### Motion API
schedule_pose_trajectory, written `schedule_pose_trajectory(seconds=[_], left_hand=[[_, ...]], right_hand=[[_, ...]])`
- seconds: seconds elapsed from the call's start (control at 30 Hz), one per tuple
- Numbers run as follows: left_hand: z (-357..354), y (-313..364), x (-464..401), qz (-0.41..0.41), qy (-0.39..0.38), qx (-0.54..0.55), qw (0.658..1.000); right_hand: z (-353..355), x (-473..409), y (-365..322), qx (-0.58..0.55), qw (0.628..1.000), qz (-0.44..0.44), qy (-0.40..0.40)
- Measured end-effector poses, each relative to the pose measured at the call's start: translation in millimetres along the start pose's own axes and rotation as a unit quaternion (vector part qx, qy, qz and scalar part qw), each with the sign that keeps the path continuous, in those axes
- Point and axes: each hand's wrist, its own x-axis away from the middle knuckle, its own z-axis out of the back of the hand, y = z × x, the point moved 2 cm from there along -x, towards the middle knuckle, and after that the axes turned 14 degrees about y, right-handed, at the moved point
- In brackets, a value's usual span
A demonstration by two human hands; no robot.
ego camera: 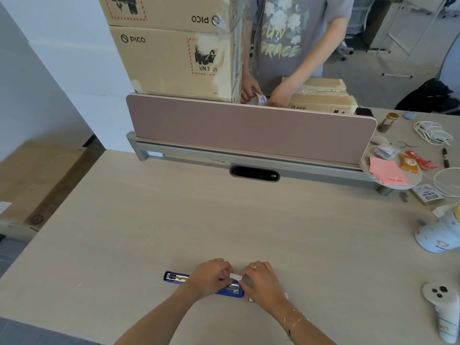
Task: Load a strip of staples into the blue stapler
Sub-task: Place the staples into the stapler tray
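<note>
Lying flat on the pale desk (124,220) near its front edge, the blue stapler (230,292) is opened out lengthwise, its metal channel facing up; the left hand (210,276) curls over the middle of it, fingers closed down, and pinches one end of a small pale strip of staples (236,277); the right hand (260,278) pinches the other end between thumb and fingertips, just above the stapler's right end; a white controller (439,295) lies well apart at the right; a pink divider (249,130) stands across the far edge.
</note>
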Motion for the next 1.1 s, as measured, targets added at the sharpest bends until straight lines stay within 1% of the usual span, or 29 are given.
schedule_pose_trajectory(seconds=[0.13, 0.3, 0.43, 0.6, 0.83, 1.0, 1.1], left_hand=[[-2.4, 1.6, -2.0, -0.027, -0.027, -0.099, 0.994], [-9.9, 4.1, 0.3, -0.064, -0.051, -0.157, 0.984], [-13.5, 3.7, 2.5, -0.070, -0.052, -0.168, 0.982], [-14.2, 4.9, 2.5, -0.077, -0.053, -0.184, 0.978], [-15.4, 2.5, 0.6, -0.074, -0.062, -0.195, 0.976], [-16.3, 3.8, 0.1, -0.082, -0.070, -0.198, 0.974], [-16.7, 4.9, 1.5, -0.096, -0.067, -0.206, 0.972]], right_hand=[[-1.3, -1.9, -4.1, -0.010, 1.000, 0.001, -0.019], [-7.9, 2.8, -5.8, -0.023, 0.999, 0.011, -0.026], [-7.2, 5.2, -7.1, -0.034, 0.999, -0.002, -0.013], [-7.2, 3.0, -11.4, -0.015, 0.999, 0.007, -0.049], [-6.1, -1.2, -16.0, -0.003, 0.997, 0.025, -0.075], [-6.6, -2.3, -16.9, 0.001, 0.996, 0.044, -0.075], [-7.0, -2.7, -18.3, 0.006, 0.997, 0.054, -0.059]])
